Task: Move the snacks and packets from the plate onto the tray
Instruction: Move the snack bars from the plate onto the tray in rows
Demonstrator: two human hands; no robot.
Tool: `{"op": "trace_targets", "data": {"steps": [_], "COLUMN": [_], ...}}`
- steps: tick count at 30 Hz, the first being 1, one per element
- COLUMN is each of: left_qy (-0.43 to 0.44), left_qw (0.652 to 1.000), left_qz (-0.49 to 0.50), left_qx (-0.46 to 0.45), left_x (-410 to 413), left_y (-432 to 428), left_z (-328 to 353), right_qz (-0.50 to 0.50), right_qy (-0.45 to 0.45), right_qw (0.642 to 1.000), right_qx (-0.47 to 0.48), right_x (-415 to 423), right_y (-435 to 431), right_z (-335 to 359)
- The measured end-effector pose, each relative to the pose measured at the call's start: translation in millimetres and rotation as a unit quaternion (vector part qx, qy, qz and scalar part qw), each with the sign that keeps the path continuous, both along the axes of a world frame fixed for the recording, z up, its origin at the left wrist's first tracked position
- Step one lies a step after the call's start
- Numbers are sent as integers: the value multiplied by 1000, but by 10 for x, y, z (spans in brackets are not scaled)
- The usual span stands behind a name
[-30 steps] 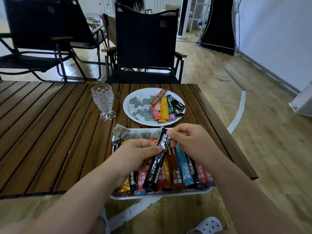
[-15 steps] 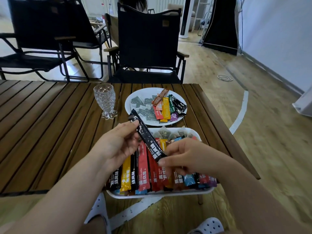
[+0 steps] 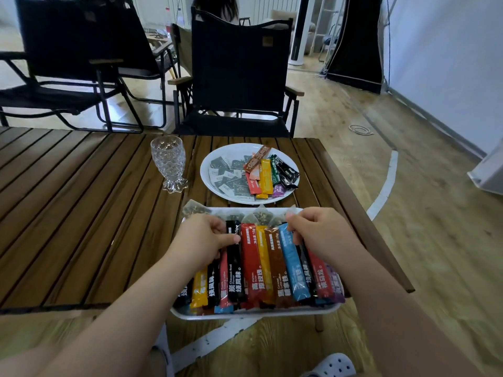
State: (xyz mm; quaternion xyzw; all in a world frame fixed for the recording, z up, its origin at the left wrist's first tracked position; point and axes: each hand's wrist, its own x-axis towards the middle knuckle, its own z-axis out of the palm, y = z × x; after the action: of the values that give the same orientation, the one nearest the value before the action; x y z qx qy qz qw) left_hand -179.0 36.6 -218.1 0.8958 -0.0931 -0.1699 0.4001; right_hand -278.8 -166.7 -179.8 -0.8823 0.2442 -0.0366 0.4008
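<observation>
A white tray (image 3: pixel 253 315) at the table's near edge holds a row of colourful stick packets, with tea bags (image 3: pixel 258 216) along its far side. The black stick packet (image 3: pixel 234 268) lies in that row, and my left hand (image 3: pixel 201 240) pinches its top end with thumb and curled fingers. My right hand (image 3: pixel 324 235) is over the right part of the row, with curled fingertips on the upper ends of the blue stick packet (image 3: pixel 292 265) and its neighbours. Beyond the tray, the white plate (image 3: pixel 206 170) holds stick packets (image 3: pixel 265 178) and small grey sachets (image 3: pixel 228 175).
A patterned clear glass (image 3: pixel 169 161) stands left of the plate on the slatted wooden table (image 3: pixel 81 213). The table's right edge runs close beside the tray and plate. Black folding chairs (image 3: pixel 239 77) stand behind the table.
The black stick packet, held up between both hands before, now lies in the tray's row. Both hands have come down onto the upper ends of the packets.
</observation>
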Motion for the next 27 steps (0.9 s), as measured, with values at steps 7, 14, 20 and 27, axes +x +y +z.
{"op": "trace_targets", "data": {"steps": [7,14,20,27], "left_qy": [-101,-135,-110,-27], "left_qw": [995,991,993,983], "left_qz": [20,-2,-42,34], "left_qx": [-1,-23,32,177], "left_x": [-87,-96,576,1253], "left_y": [-4,-78,-889,-1894], "left_z": [-63,207,397,37], "right_qz": [-34,-53,-53,-49], "right_qy": [-4,20,3,15], "right_qw": [999,997,997,999], "right_qx": [32,49,48,15], "right_x": [-7,-15,56,70], "right_y": [-59,-135,-64,-65], "right_z": [67,84,65,20]}}
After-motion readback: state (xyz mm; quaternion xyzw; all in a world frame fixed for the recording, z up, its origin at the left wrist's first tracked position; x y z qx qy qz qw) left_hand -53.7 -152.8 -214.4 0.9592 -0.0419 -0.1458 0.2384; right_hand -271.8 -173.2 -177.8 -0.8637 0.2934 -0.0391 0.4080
